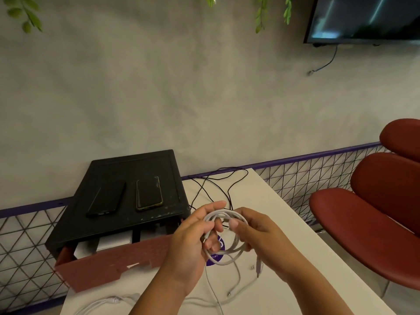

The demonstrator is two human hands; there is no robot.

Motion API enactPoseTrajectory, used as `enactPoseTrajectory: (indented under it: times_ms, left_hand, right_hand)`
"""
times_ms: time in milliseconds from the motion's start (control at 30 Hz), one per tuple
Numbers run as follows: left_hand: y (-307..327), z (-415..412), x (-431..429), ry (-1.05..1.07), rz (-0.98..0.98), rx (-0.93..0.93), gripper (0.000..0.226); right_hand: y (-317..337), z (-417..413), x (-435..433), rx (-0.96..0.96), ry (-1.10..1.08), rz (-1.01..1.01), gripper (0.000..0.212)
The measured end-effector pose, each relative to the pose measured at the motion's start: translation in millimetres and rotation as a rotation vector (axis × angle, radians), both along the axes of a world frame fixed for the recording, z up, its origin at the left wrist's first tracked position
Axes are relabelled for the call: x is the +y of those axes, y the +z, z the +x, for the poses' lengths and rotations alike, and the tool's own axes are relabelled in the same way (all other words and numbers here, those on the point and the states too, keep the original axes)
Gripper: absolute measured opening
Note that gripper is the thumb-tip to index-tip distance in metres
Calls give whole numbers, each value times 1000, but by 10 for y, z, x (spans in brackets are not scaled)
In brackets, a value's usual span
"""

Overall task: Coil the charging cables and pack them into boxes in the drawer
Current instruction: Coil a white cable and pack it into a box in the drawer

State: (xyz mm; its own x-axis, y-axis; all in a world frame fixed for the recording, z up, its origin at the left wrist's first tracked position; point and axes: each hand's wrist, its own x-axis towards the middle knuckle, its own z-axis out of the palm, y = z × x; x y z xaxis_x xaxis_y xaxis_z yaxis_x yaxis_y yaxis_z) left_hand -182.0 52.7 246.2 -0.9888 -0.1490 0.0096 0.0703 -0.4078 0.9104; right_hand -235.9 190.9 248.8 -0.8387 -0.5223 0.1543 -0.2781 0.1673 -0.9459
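Above the white table point(261, 205), both my hands hold a white charging cable point(229, 251) wound into several loops. My left hand point(193, 242) grips the left side of the coil, fingers curled round the strands. My right hand point(254, 230) pinches the coil's upper right. The cable's loose tail hangs down to the table, its plug end point(229, 293) lying there. To the left, a black drawer unit point(127, 169) has its reddish drawer point(118, 262) pulled open, with white boxes point(106, 244) inside.
Two dark phones point(148, 193) lie on top of the drawer unit. A black cable point(218, 180) trails across the far table. More white cable point(106, 302) lies at the near left edge. A red chair point(368, 214) stands right of the table. Wire-mesh fencing runs behind.
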Motion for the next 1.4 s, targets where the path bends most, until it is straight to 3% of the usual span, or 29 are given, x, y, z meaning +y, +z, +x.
enactPoseTrajectory:
  times_ms: [133,233,333,433,567,800,1167,1400]
  left_hand:
    - [36,21,49,-37,16,6,34]
    - [41,39,48,4,-5,12,30]
    - [15,55,58,83,-127,-18,34]
    - [3,85,83,123,-317,-46,38]
    - [42,115,96,95,-412,-30,45]
    - [-36,97,10,99,-363,-51,49]
    - [-22,113,-18,61,-260,13,54]
    - [-33,147,-58,9,-329,54,78]
  right_hand:
    - [-35,33,-78,34,-131,-18,20]
    - [-44,60,-115,-59,-173,-80,18]
    - [-35,63,-138,-113,-225,-106,15]
    - [-29,55,-145,-84,-285,-43,15]
    - [-15,74,-138,68,-278,125,18]
    - [53,83,-47,-86,3,50,21]
    - [-5,146,-85,17,-221,3,14]
    - [16,168,-110,160,-259,150,49]
